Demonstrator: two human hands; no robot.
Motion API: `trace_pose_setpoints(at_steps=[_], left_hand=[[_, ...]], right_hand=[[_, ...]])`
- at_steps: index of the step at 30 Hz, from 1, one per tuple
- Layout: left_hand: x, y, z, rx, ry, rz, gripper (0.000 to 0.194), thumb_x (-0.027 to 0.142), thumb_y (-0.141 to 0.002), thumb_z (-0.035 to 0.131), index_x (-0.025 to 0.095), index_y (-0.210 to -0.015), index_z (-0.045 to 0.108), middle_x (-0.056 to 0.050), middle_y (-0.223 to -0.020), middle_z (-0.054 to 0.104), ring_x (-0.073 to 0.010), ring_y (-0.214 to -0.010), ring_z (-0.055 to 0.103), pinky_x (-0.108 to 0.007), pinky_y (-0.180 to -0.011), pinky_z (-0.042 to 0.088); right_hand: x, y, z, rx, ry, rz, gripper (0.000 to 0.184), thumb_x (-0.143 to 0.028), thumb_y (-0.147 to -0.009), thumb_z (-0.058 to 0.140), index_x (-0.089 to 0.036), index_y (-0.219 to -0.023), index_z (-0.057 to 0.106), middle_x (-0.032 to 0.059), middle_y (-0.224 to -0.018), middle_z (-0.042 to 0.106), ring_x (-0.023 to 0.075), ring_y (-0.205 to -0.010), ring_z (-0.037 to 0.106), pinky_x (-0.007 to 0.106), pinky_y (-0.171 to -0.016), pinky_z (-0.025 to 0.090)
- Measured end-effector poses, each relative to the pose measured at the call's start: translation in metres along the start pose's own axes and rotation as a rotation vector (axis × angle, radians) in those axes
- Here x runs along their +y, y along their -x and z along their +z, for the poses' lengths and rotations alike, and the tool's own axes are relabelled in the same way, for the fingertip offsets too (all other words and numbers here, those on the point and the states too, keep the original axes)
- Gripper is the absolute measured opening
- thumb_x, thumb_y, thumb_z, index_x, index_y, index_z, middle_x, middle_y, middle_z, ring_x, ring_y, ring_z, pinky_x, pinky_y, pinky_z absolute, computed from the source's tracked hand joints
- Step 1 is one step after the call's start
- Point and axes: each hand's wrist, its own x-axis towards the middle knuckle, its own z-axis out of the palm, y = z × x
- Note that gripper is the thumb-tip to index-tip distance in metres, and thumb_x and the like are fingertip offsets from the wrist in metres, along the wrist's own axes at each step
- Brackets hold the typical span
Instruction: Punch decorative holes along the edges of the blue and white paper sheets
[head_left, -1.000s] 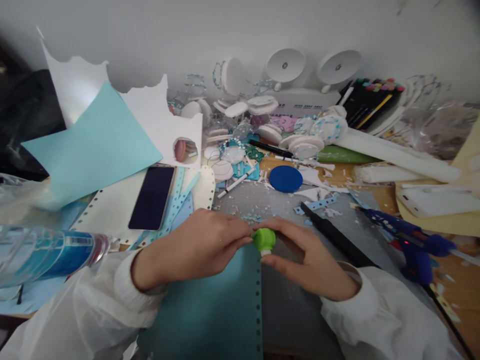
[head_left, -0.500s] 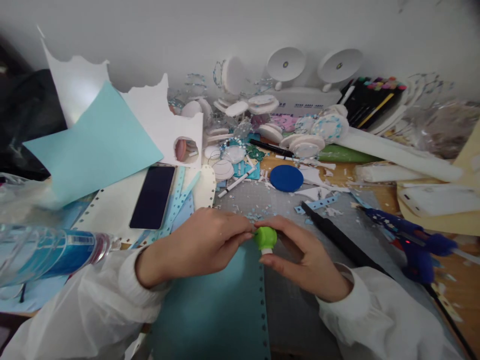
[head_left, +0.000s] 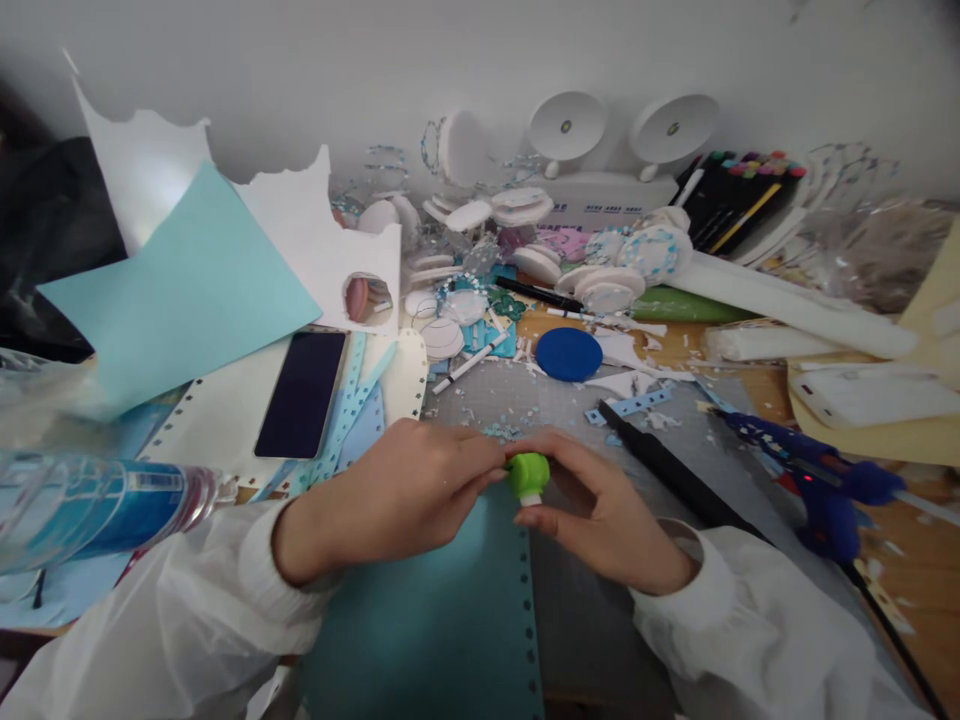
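Between the thumb and fingers of my right hand (head_left: pixel 592 510) is a small lime-green craft punch (head_left: pixel 529 476) with a white button. It sits at the far right corner of a teal sheet of paper (head_left: pixel 427 630). Small punched holes run down the sheet's right edge. My left hand (head_left: pixel 420 490) is closed over the sheet's far edge, fingertips close to the punch; the paper under those fingers is partly hidden. Tiny cut-out bits (head_left: pixel 506 425) lie just beyond both hands.
A dark phone (head_left: pixel 301 395) and punched strips lie left, near a lying water bottle (head_left: pixel 142 505). A blue disc (head_left: pixel 568 354) is ahead. On the right are a black pen-shaped tool (head_left: pixel 675 475) and a blue glue gun (head_left: pixel 817 470). White paper rounds (head_left: pixel 525 205) pile up behind.
The whole view has shifted slightly. Both hands keep nearly the same position on the punch and the teal sheet, with no other clear change.
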Motion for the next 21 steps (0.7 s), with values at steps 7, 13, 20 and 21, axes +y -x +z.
trace_pose_setpoints(at_steps=[7, 13, 20, 21], left_hand=[[-0.002, 0.0, 0.007, -0.012, -0.095, 0.009, 0.022, 0.018, -0.092, 0.045, 0.019, -0.108, 0.06, -0.002, -0.083, 0.068, -0.0178, -0.071, 0.065, -0.027, -0.055, 0.04], [0.003, -0.002, 0.001, -0.03, -0.117, -0.019, 0.021, 0.029, -0.092, 0.046, 0.018, -0.101, 0.061, -0.003, -0.085, 0.065, -0.0197, -0.076, 0.062, -0.03, -0.061, 0.042], [0.005, -0.006, 0.009, -0.021, -0.225, 0.031, 0.056, 0.068, -0.077, 0.055, 0.013, -0.091, 0.061, -0.007, -0.083, 0.063, -0.0236, -0.076, 0.058, -0.036, -0.067, 0.042], [0.004, -0.007, 0.011, -0.021, -0.222, 0.042, 0.052, 0.064, -0.08, 0.055, 0.014, -0.091, 0.061, -0.007, -0.082, 0.063, -0.0228, -0.075, 0.058, -0.035, -0.066, 0.042]], right_hand=[[0.002, 0.003, 0.003, 0.056, 0.04, 0.036, 0.024, -0.024, -0.08, 0.068, -0.02, -0.102, 0.06, 0.0035, -0.089, 0.06, 0.0196, -0.084, 0.059, 0.031, -0.074, 0.048], [0.003, 0.002, 0.003, 0.065, 0.067, 0.026, 0.021, -0.023, -0.079, 0.069, -0.02, -0.098, 0.061, 0.003, -0.086, 0.06, 0.0188, -0.081, 0.059, 0.03, -0.071, 0.047], [0.002, 0.002, 0.011, 0.099, 0.17, -0.062, 0.026, -0.015, -0.074, 0.068, -0.02, -0.099, 0.06, 0.0027, -0.086, 0.062, 0.0179, -0.079, 0.059, 0.028, -0.07, 0.048], [0.002, 0.003, 0.013, 0.106, 0.179, -0.074, 0.027, -0.014, -0.074, 0.067, -0.02, -0.099, 0.06, 0.003, -0.087, 0.063, 0.0183, -0.08, 0.06, 0.028, -0.069, 0.049]])
